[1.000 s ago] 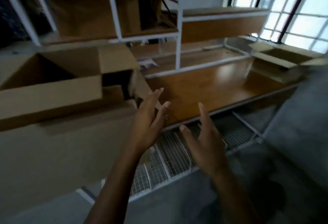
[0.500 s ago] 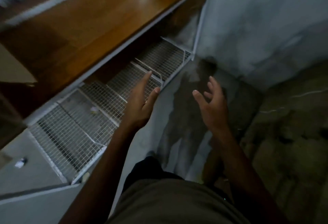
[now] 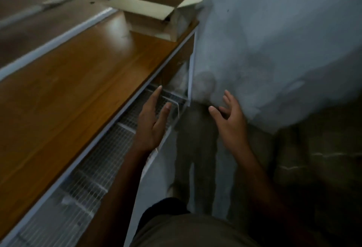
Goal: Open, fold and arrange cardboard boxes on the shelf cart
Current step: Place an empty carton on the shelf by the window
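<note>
One wooden shelf (image 3: 78,82) is stretching along the left, an open cardboard box (image 3: 156,9) sitting at its far end, flaps up. The left hand (image 3: 151,121) is hovering over the wire rack (image 3: 94,170), fingers extended, holding nothing; the right hand (image 3: 230,121) is spreading loosely, also holding nothing.

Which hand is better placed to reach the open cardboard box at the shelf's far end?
Left, probably. The empty left hand hovers over the cart, in line with the open brown cardboard box; the right hand hangs off to the side.

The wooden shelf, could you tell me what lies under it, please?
Under the wooden shelf runs a wire mesh rack. Its far part is hidden beneath the shelf.
</note>
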`<action>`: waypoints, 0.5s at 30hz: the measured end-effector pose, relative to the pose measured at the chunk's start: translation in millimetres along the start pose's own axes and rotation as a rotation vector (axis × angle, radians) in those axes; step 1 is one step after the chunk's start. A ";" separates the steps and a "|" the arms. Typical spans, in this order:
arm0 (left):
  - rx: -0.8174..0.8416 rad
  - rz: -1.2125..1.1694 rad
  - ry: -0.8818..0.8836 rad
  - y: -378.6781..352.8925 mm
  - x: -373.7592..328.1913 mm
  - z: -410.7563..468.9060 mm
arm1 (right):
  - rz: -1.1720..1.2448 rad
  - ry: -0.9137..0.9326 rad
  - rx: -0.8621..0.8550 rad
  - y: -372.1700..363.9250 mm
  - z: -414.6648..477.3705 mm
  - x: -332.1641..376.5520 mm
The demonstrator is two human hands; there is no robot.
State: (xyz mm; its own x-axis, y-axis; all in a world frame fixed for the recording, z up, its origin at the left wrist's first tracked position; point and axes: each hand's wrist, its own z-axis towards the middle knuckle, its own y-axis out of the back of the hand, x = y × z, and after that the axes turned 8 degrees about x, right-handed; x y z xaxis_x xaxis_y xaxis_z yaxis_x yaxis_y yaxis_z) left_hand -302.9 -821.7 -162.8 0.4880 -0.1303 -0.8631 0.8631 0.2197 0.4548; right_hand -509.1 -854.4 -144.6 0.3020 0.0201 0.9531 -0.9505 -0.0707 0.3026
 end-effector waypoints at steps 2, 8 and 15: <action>-0.009 -0.017 -0.021 11.7 -0.4 54.7 | 0.008 0.012 -0.034 -7.7 47.9 16.0; -0.038 -0.034 0.027 36.3 9.8 190.2 | 0.062 0.022 -0.038 -26.0 166.8 54.5; -0.211 0.034 -0.016 37.7 5.3 335.2 | 0.107 0.138 0.055 -33.6 318.8 84.7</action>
State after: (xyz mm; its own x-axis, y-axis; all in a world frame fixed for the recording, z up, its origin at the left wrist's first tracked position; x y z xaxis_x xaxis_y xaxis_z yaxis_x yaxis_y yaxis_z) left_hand -224.0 -1138.2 -76.7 0.5199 -0.1339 -0.8437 0.8003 0.4216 0.4263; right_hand -428.1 -1168.2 -74.8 0.1828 0.1460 0.9722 -0.9701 -0.1340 0.2026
